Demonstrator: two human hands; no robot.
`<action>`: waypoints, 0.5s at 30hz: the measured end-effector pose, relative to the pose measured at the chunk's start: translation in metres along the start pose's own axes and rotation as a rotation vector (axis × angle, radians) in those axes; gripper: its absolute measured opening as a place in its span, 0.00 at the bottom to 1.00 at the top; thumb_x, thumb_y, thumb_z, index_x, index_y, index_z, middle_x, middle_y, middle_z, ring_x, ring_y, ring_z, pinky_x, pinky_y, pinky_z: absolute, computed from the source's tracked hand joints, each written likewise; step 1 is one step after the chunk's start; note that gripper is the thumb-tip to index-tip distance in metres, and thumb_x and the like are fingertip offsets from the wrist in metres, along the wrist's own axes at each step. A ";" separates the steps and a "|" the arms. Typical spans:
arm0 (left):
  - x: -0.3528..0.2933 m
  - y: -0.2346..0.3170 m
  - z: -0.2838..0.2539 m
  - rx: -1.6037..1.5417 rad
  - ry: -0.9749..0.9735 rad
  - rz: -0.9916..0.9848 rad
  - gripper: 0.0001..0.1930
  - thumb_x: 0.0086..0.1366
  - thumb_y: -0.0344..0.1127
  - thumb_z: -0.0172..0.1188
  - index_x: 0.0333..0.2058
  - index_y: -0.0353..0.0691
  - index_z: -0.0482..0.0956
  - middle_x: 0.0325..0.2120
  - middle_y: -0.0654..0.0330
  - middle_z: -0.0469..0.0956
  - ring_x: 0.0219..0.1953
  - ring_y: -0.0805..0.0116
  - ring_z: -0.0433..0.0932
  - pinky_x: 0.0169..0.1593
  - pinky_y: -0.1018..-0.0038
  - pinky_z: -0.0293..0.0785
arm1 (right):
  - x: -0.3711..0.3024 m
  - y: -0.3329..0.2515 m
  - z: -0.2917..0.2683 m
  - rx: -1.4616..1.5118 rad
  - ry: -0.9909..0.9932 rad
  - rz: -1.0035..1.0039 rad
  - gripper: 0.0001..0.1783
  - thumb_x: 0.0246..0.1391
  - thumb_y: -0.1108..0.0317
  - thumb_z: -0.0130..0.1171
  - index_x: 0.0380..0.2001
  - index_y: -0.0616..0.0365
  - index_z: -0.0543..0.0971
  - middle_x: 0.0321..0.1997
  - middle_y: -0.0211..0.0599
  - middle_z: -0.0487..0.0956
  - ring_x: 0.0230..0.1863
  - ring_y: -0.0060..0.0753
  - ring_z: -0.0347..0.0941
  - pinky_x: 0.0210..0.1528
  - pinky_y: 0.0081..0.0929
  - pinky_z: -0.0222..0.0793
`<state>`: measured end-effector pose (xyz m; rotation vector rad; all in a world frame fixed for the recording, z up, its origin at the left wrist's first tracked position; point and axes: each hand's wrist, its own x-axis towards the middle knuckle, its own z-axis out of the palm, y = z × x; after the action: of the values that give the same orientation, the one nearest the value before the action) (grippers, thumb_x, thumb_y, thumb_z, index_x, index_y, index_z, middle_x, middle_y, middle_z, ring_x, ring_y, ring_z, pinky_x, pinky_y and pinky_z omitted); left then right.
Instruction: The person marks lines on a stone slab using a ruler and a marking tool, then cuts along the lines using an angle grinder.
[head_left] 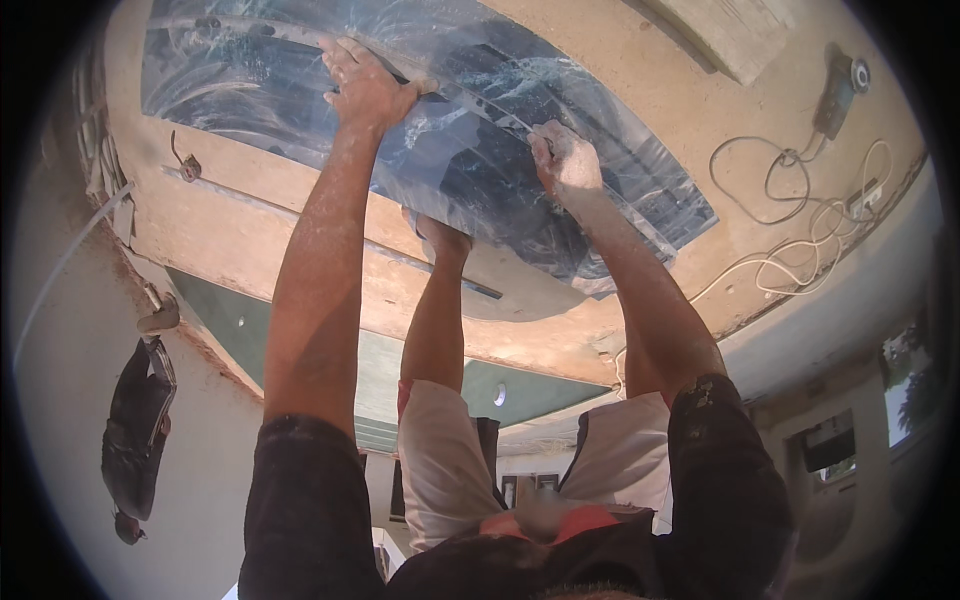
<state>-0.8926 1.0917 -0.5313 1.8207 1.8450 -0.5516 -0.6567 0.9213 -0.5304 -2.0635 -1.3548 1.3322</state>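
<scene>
Dark sleeves [305, 490] lead to a spread left hand [365, 88] on the strip [485, 106] slanting across the glossy sheet [460, 175] toward its right corner, by the nearer right hand [567, 165], fingers clenched, contents unclear.

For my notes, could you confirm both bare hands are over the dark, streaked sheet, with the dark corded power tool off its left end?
Not left: the head view shows the power tool off the right end of the sheet. The left hand and right hand are over it.
</scene>
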 end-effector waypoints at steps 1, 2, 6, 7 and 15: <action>0.002 0.000 0.000 0.009 0.002 0.004 0.75 0.47 0.71 0.74 0.72 0.23 0.35 0.74 0.32 0.29 0.78 0.38 0.32 0.70 0.33 0.51 | -0.009 0.017 -0.007 0.031 -0.057 0.051 0.08 0.65 0.63 0.54 0.38 0.55 0.78 0.39 0.48 0.82 0.41 0.59 0.79 0.44 0.47 0.74; 0.003 0.001 0.002 0.016 0.001 0.008 0.75 0.47 0.71 0.74 0.72 0.23 0.35 0.74 0.32 0.29 0.78 0.38 0.32 0.70 0.32 0.51 | -0.019 0.035 -0.013 0.061 -0.113 0.104 0.09 0.65 0.62 0.54 0.39 0.54 0.78 0.40 0.48 0.82 0.41 0.58 0.79 0.44 0.47 0.75; 0.002 -0.002 0.006 0.028 0.010 0.002 0.76 0.47 0.71 0.73 0.72 0.24 0.35 0.74 0.32 0.28 0.78 0.38 0.31 0.70 0.32 0.51 | -0.003 0.013 -0.002 -0.082 -0.056 0.037 0.10 0.66 0.61 0.55 0.39 0.54 0.79 0.40 0.47 0.82 0.40 0.57 0.79 0.43 0.46 0.75; 0.000 0.000 0.002 0.012 -0.001 -0.003 0.76 0.47 0.72 0.73 0.72 0.24 0.35 0.74 0.32 0.28 0.78 0.38 0.31 0.70 0.32 0.51 | 0.006 -0.001 -0.002 -0.041 -0.082 0.017 0.10 0.66 0.60 0.55 0.39 0.54 0.79 0.40 0.47 0.82 0.41 0.57 0.79 0.44 0.47 0.75; 0.005 -0.003 0.005 0.051 0.022 0.010 0.75 0.47 0.72 0.73 0.72 0.23 0.34 0.74 0.32 0.29 0.78 0.38 0.32 0.69 0.30 0.51 | -0.035 0.053 -0.015 -0.022 -0.092 0.136 0.10 0.65 0.60 0.55 0.40 0.53 0.79 0.40 0.45 0.81 0.41 0.57 0.79 0.44 0.48 0.75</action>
<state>-0.8955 1.0923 -0.5383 1.8748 1.8513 -0.5817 -0.6196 0.8687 -0.5418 -2.1676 -1.2909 1.4921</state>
